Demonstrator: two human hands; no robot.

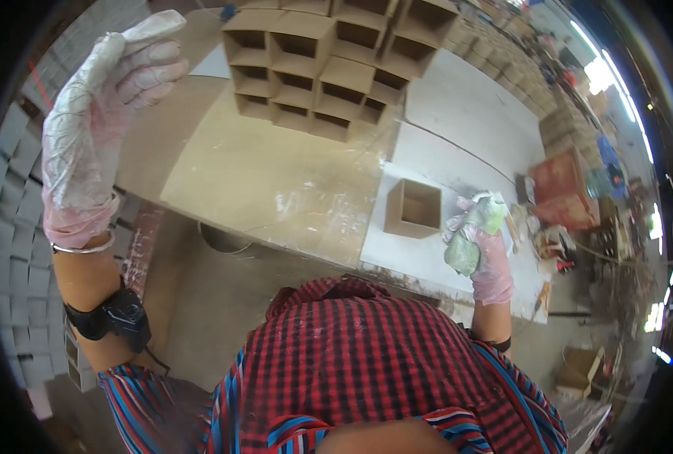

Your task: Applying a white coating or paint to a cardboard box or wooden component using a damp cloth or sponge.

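Observation:
My left hand (113,106), in a whitened pink glove, is raised at the far left. Its fingers are loosely extended and nothing shows in them. Over the white board (385,253) at the right, my right hand (486,246), also in a pink glove, is closed around a crumpled pale green cloth (463,256). Whether the cloth is one piece or several I cannot tell, and part of the fingers is hidden by it. Just left of that hand stands a brown cardboard box (413,208) with its open side up, apart from the hand.
Stacked open brown boxes (302,45) stand at the far side of the worktable (276,197), whose surface has white smears. A red container (567,189) and tools are at the right. Stacked grey-white boxes (18,257) line the left. A round bucket-like rim (223,240) shows below the near edge.

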